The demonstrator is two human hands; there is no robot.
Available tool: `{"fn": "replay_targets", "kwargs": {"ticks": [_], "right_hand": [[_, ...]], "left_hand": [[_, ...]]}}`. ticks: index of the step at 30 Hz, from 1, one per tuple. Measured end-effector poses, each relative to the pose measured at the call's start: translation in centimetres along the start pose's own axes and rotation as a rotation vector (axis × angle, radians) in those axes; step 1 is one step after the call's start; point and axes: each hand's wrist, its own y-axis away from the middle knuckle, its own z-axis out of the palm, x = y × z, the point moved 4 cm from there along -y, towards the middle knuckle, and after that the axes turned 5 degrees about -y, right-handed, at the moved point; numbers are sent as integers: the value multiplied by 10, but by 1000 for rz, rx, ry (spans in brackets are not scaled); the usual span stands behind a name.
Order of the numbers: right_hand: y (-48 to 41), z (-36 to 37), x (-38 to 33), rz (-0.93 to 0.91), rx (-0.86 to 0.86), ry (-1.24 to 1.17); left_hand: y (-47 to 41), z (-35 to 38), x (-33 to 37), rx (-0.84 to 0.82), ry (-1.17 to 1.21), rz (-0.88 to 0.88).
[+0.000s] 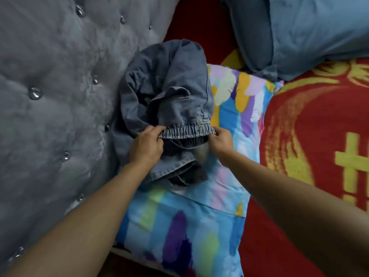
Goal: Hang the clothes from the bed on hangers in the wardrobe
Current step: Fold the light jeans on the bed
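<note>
Jeans (pixel 167 92): a crumpled grey-blue denim pair is laid on a colourful pillow (pixel 235 108), against the grey tufted headboard (pixel 50 86)
Left hand (pixel 145 145): the left end of the elastic waistband (pixel 187 131) is pinched
Right hand (pixel 220 141): the right end is pinched; the band is held taut
Surroundings: a red-and-yellow blanket (pixel 311 136) is spread on the right; a blue pillow (pixel 311 31) is seen beyond

Faded denim trousers (pixel 169 92), plush tufted headboard (pixel 50 96), shiny studs (pixel 35 93).

Hands: two, the left hand (pixel 146 144) and the right hand (pixel 220 143)
Denim trousers (pixel 175 76): one pair
Patterned pillows: two, the far pillow (pixel 239 108) and the near pillow (pixel 179 226)
Red blanket (pixel 319 136): one
Tufted headboard (pixel 50 96): one
Blue cloth (pixel 309 33): one heap
</note>
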Motion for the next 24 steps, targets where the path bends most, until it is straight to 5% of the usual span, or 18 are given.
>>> {"fn": "replay_targets", "kwargs": {"ticks": [4,8,11,16,24], "right_hand": [[21,-42,-17,38,104,-305],[53,-113,-66,64,288,-626],[85,-167,-102,-2,249,-673],[158,-247,-132,-244,47,-56],[296,-353,-111,-291,-99,450]], "left_hand": [[6,-35,40,-1,-36,200],[12,-98,93,-12,195,253],[24,-145,138,-41,336,284],[42,-209,193,-18,541,261],[114,-253,322,-58,374,450]]}}
